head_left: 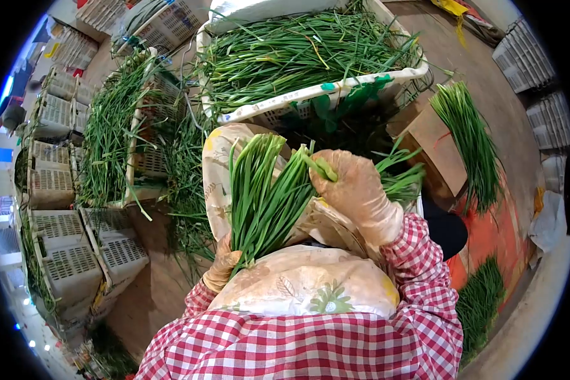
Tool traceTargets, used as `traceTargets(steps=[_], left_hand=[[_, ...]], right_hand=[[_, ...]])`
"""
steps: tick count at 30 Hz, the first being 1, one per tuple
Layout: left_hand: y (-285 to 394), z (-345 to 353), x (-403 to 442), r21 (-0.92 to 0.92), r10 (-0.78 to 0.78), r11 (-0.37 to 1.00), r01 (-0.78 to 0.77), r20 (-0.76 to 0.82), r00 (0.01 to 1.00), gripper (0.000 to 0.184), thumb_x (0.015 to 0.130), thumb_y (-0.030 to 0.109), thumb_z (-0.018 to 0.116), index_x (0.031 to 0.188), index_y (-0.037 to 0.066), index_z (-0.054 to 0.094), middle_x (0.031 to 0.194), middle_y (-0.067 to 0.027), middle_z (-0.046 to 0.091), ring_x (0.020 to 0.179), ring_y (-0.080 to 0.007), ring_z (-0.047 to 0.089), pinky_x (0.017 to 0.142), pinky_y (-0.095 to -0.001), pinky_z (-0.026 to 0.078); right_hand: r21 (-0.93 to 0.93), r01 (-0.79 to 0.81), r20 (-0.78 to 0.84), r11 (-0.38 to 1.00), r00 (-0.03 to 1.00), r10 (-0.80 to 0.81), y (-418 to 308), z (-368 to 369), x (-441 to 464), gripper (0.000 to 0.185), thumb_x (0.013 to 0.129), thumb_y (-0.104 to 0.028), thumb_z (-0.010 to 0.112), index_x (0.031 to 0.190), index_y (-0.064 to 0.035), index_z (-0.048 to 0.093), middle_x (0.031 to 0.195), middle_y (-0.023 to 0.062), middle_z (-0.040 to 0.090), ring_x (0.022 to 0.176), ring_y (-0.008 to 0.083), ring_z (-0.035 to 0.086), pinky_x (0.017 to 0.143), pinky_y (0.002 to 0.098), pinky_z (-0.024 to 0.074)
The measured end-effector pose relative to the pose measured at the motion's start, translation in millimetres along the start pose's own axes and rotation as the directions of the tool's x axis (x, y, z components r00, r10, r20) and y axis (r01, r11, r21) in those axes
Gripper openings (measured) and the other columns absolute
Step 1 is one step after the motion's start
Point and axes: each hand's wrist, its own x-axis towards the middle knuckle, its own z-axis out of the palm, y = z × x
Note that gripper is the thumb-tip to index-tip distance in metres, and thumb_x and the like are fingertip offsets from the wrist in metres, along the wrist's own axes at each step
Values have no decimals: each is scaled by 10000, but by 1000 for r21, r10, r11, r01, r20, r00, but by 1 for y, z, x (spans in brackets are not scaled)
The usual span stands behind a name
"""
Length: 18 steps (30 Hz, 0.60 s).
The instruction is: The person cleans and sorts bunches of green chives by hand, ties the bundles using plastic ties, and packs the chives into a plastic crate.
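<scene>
My left hand point(221, 265), in a soiled tan glove, is closed around the lower leafy part of a loose bunch of garlic chives point(266, 206). The cut ends of the bunch point up and away from me, above my lap. My gloved right hand point(351, 193) is pinched on a few chive stalks point(325, 168) at the right edge of the bunch. More green chive leaves point(402, 180) show just beyond the right hand; whether it holds them too, I cannot tell. A stained, leaf-patterned apron point(323, 278) covers my lap beneath both hands.
A white crate point(316, 95) heaped with chives stands ahead. Another chive-filled crate point(133, 142) is on the left, beside stacked plastic crates point(63, 247). On the right, a chive bundle point(465, 136) rests on a cardboard box point(434, 149); more chives point(481, 304) lie lower down.
</scene>
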Motion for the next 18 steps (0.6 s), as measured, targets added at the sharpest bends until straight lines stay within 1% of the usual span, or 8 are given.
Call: traceTargets(steps=[4, 6, 10, 13, 15, 16, 17, 18], left_hand=[[-15, -23, -1, 18, -284, 959, 284, 35, 958, 660, 762, 472, 714, 1190, 16, 504, 870, 20, 565, 717, -63, 507, 616, -193, 412], [-29, -28, -1, 9, -215, 977, 215, 0, 977, 648, 777, 476, 697, 1187, 16, 495, 780, 38, 504, 651, -54, 435, 567, -195, 351], [-81, -64, -11, -122, -61, 990, 67, 47, 997, 678, 793, 533, 651, 1196, 17, 474, 718, 62, 429, 611, -46, 360, 554, -196, 300], [-73, -57, -15, -194, -223, 960, 200, -101, 970, 573, 829, 504, 619, 1141, 38, 498, 712, 71, 406, 623, -38, 352, 551, -208, 279], [-64, -50, -14, -261, -286, 933, 248, -120, 951, 493, 854, 464, 609, 1106, 51, 516, 709, 72, 402, 626, -36, 350, 546, -213, 271], [-36, -26, -12, -217, -219, 959, 183, -151, 964, 386, 878, 406, 592, 1049, 65, 537, 704, 70, 404, 621, -34, 348, 536, -218, 261], [-28, -20, -11, -192, -187, 969, 154, -166, 968, 335, 889, 378, 584, 1021, 72, 548, 701, 69, 405, 618, -33, 348, 531, -220, 256], [-20, -15, -10, -165, -155, 978, 126, -180, 971, 285, 901, 349, 575, 993, 79, 559, 698, 68, 406, 615, -32, 347, 526, -222, 251]], right_hand=[[-156, 93, -94, 983, 990, -108, 21, -13, 12, 136, 808, -143, 655, 923, -70, 658, 785, 134, 634, 682, 301, 627, 584, 351, 499], [-191, 137, -249, 972, 951, -183, 50, -19, 21, 143, 814, -127, 658, 944, -69, 660, 825, 128, 650, 705, 269, 646, 590, 337, 504], [-497, -141, -462, 856, 879, -123, 97, -51, 42, 176, 874, -218, 587, 953, -67, 629, 766, 139, 640, 630, 310, 624, 555, 373, 509], [-618, -366, -442, 696, 894, 77, 133, -65, 50, 359, 898, -255, 545, 1213, -83, 545, 869, 168, 656, 763, 345, 637, 624, 440, 504], [-284, -385, -307, 878, 904, 297, 110, -51, 46, 532, 877, -361, 589, 1319, -93, 464, 1003, 169, 661, 853, 283, 659, 718, 387, 521], [108, -414, -8, 904, 909, 417, 69, -52, 42, 640, 807, -412, 661, 1315, -74, 466, 1103, 178, 620, 971, 255, 622, 825, 350, 490], [411, -574, 291, 709, 819, 494, 28, -53, 38, 751, 738, -463, 733, 1310, -54, 467, 1204, 187, 579, 1088, 227, 584, 932, 314, 460], [442, -449, 264, 777, 893, 365, 24, -32, 30, 847, 672, -487, 762, 1292, 3, 460, 1236, 198, 550, 1126, 238, 555, 970, 319, 430]])
